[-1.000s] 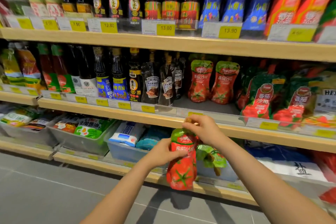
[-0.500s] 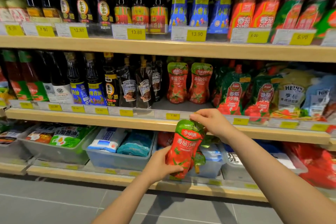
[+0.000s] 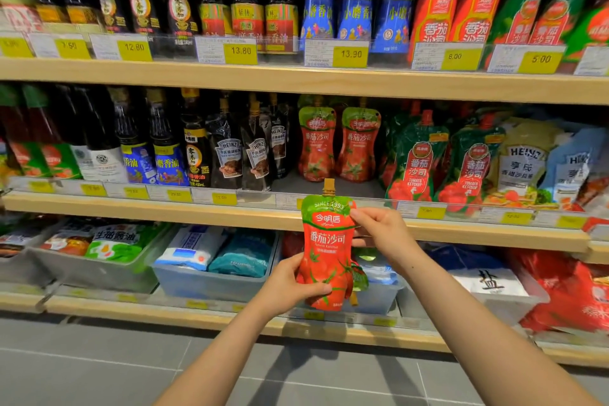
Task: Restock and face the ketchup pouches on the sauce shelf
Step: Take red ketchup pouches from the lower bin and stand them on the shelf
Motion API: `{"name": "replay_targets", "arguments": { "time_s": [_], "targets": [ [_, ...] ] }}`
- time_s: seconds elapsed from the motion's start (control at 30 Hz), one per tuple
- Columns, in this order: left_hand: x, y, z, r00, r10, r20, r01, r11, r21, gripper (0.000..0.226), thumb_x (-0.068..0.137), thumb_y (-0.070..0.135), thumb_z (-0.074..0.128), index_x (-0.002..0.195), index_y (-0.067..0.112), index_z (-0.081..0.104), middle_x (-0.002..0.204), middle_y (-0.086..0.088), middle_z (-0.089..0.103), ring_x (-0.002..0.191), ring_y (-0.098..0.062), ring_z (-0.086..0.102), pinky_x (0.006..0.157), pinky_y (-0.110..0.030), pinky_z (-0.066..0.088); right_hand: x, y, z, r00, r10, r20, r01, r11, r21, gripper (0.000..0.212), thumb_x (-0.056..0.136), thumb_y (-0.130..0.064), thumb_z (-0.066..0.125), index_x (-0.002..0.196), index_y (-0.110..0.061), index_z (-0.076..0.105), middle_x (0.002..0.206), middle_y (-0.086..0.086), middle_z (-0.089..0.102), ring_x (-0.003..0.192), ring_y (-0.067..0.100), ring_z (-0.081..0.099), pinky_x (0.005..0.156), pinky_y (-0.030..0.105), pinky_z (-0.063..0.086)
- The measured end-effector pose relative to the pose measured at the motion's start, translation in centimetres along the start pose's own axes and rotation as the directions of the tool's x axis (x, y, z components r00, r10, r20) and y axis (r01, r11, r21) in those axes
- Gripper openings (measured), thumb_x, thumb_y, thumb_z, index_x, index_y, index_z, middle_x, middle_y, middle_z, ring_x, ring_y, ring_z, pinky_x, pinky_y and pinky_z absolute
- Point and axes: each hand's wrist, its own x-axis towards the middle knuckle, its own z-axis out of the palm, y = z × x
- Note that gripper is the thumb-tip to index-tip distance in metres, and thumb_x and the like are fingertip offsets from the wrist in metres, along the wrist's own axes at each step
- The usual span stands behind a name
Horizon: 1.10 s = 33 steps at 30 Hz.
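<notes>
On the middle shelf (image 3: 296, 222), two ketchup pouches (image 3: 339, 145) stand side by side toward the back, Heinz sauce pouches (image 3: 244, 155) to their left, tomato ketchup packs (image 3: 438, 165) to their right. A held pouch (image 3: 326, 250) hangs before the shelf's front edge, bins (image 3: 211, 283) on the shelf below.

Middle shelf (image 3: 230, 212): I see pale wood with yellow price tags (image 3: 224, 198) along its front lip.
Left part: dark sauce bottles (image 3: 164, 148) stand upright in a row, then black pouches (image 3: 227, 155).
Centre: two red ketchup pouches (image 3: 337, 145) stand side by side, set back from the edge, bare board in front.
Right part: green-and-red pouches (image 3: 438, 168), then pale ones (image 3: 524, 165), stand close to the lip.
Top shelf (image 3: 296, 82): I see bottles (image 3: 356, 10) packed in a row.
Bottom shelf (image 3: 197, 320): I see clear bins (image 3: 211, 283) holding packets.
</notes>
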Motion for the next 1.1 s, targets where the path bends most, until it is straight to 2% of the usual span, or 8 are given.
{"name": "replay_targets", "arguments": {
  "time_s": [0.3,0.43,0.57,0.77,0.87,0.93,1.0,1.1],
  "targets": [
    [3.7,4.0,-0.1,0.971,0.149,-0.189,-0.150,0.989,0.010,0.038,0.066,0.016,0.083,0.093,0.031,0.061,0.093,0.017,0.069,0.082,0.006,0.066,0.067,-0.010,0.050,-0.6,0.5,-3.7,0.993,-0.095,-0.073,0.094,0.995,-0.014,0.018,0.092,-0.021,0.051,0.103,-0.024,0.065,0.105,-0.001,0.070,0.095,0.007,0.067,0.071,0.017,0.055],
    [8.8,9.1,-0.7,0.905,0.314,-0.287,-0.307,0.949,0.069,0.038,0.067,0.012,0.081,0.099,0.022,0.061,0.093,0.010,0.069,0.081,0.006,0.064,0.073,-0.010,0.048,-0.6,0.0,-6.5,0.972,-0.209,-0.107,0.187,0.966,-0.180,0.019,0.090,-0.023,0.055,0.106,-0.029,0.064,0.110,-0.010,0.066,0.102,0.001,0.061,0.080,0.017,0.052],
    [12.5,10.9,-1.0,0.860,0.380,-0.340,-0.339,0.924,0.176,0.039,0.068,0.019,0.081,0.101,0.026,0.062,0.089,0.016,0.068,0.079,0.012,0.062,0.071,-0.008,0.048,-0.1,0.3,-9.8,0.910,-0.362,-0.202,0.253,0.871,-0.421,0.020,0.089,-0.025,0.057,0.108,-0.026,0.063,0.110,-0.016,0.062,0.104,-0.005,0.055,0.078,0.008,0.045],
    [16.3,9.9,0.0,0.913,0.184,-0.364,-0.102,0.967,0.233,0.032,0.065,0.028,0.084,0.084,0.012,0.063,0.083,0.004,0.066,0.073,-0.005,0.061,0.057,-0.017,0.042,1.4,2.3,-13.2,0.847,-0.490,-0.207,0.229,0.687,-0.690,0.022,0.089,-0.024,0.057,0.110,-0.027,0.059,0.111,-0.008,0.055,0.103,0.000,0.048,0.086,0.010,0.034],
    [17.4,9.6,0.1,0.954,0.089,-0.287,-0.016,0.969,0.248,0.024,0.068,0.030,0.081,0.063,0.023,0.058,0.064,0.009,0.063,0.055,0.005,0.054,0.047,-0.012,0.040,2.4,3.7,-13.6,0.829,-0.525,-0.195,0.197,0.600,-0.775,0.025,0.089,-0.020,0.058,0.113,-0.022,0.059,0.111,-0.006,0.051,0.104,0.007,0.045,0.083,0.000,0.031],
    [18.0,9.8,-0.3,0.977,-0.032,-0.209,0.089,0.959,0.268,0.030,0.069,0.033,0.080,0.061,0.024,0.053,0.058,0.013,0.055,0.053,0.002,0.050,0.038,-0.008,0.036,2.9,4.4,-13.9,0.818,-0.541,-0.198,0.162,0.545,-0.822,0.025,0.088,-0.020,0.058,0.113,-0.019,0.059,0.111,-0.005,0.052,0.105,0.009,0.044,0.088,0.010,0.031],
    [18.4,10.1,-0.5,0.983,-0.129,-0.132,0.166,0.934,0.318,0.027,0.070,0.036,0.079,0.074,0.022,0.056,0.062,0.013,0.054,0.056,0.002,0.048,0.040,-0.010,0.037,3.2,4.9,-14.2,0.804,-0.560,-0.200,0.151,0.518,-0.842,0.023,0.088,-0.017,0.058,0.111,-0.016,0.061,0.109,-0.003,0.054,0.103,0.014,0.047,0.088,0.024,0.035],
    [18.6,9.9,-0.2,0.994,-0.049,-0.102,0.082,0.933,0.349,0.051,0.072,0.034,0.078,0.113,0.022,0.051,0.084,0.009,0.060,0.070,-0.003,0.056,0.055,-0.012,0.043,3.2,5.2,-14.2,0.789,-0.578,-0.209,0.150,0.511,-0.847,0.023,0.088,-0.014,0.058,0.110,-0.014,0.062,0.106,-0.002,0.056,0.101,0.015,0.049,0.086,0.026,0.036]
  ]
}}
